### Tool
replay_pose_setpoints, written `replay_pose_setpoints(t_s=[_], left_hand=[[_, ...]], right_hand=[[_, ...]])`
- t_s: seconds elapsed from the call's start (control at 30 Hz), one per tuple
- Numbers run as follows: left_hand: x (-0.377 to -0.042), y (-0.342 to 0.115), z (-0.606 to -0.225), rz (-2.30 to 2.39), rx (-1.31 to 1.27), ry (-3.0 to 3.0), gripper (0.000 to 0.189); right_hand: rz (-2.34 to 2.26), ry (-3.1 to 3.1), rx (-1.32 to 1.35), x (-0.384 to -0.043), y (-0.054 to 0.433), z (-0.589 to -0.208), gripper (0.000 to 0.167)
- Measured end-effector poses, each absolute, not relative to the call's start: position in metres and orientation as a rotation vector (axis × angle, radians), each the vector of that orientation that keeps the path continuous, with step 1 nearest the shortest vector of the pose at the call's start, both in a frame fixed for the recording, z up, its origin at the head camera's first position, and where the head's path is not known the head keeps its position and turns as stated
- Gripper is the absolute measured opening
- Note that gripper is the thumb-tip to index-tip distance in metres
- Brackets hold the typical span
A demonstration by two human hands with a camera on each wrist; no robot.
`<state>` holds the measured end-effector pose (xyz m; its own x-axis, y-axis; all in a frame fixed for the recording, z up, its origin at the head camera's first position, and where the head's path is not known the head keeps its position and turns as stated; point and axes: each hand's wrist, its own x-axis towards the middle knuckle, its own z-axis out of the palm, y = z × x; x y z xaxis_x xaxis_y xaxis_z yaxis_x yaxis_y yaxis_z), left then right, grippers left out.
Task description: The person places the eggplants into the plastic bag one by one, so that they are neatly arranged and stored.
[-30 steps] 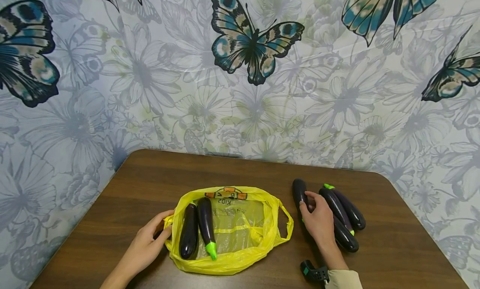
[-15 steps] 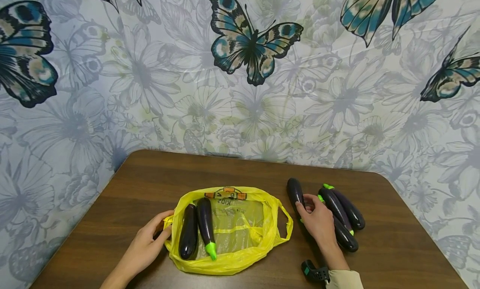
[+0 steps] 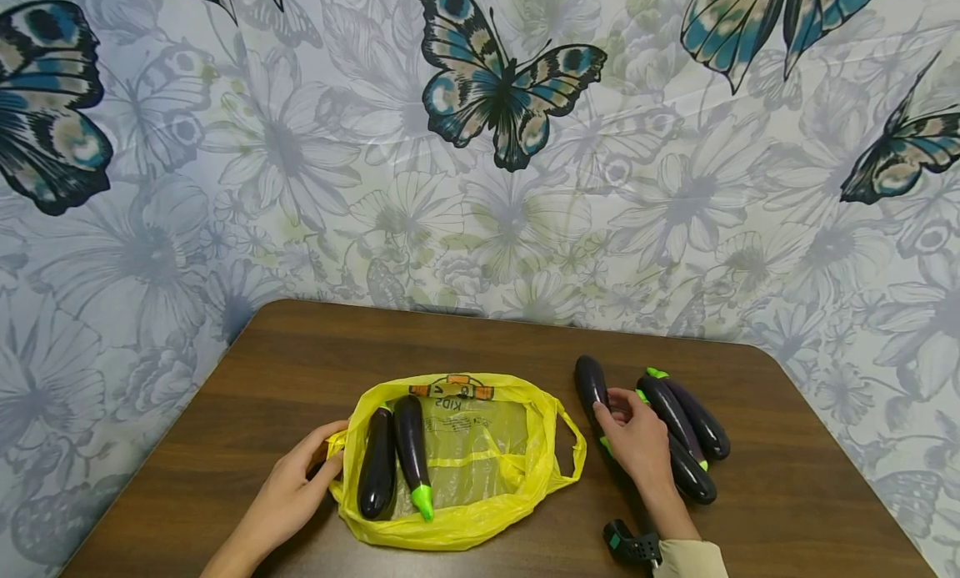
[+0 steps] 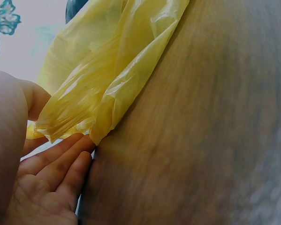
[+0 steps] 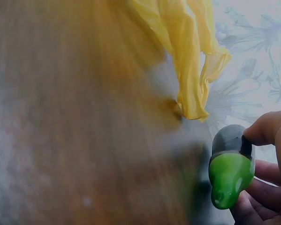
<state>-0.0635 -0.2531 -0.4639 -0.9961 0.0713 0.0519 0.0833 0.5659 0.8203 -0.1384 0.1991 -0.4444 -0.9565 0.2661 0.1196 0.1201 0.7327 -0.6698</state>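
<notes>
A yellow plastic bag [image 3: 457, 532] lies on the table with its mouth spread wide. Inside, along its left side, are two dark eggplants, one [image 3: 377, 465] beside another with a green cap [image 3: 412, 444]. My left hand [image 3: 291, 485] pinches the bag's gathered left handle [image 4: 70, 112] between thumb and fingers. On the right, my right hand [image 3: 639, 436] grips a dark eggplant [image 3: 590, 382] between thumb and fingers. Its green cap [image 5: 230, 176] points toward the wrist in the right wrist view. That eggplant stays outside the bag, right of the bag's right handle [image 3: 579, 453].
Right of my right hand lie three more eggplants: one [image 3: 672, 407], a second [image 3: 703, 424] and a third [image 3: 692, 474] partly behind the hand. The brown table [image 3: 337, 336] backs onto a wall [image 3: 517, 253] with butterfly print. A black band [image 3: 630, 545] circles my right wrist.
My right hand has shifted the gripped eggplant slightly left, away from the other three, and then stayed nearly still. The left hand and bag have not visibly moved.
</notes>
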Motion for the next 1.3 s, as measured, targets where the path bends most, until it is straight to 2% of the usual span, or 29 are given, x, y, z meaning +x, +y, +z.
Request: replay_pose_setpoints(t_s=[1.3], left_hand=[[-0.063, -0.254, -0.462, -1.471, -0.139, -2.778, 0.039]], right_hand=[[1.278, -2.62, -0.008, -0.124, 0.152, -0.422, 0.036]])
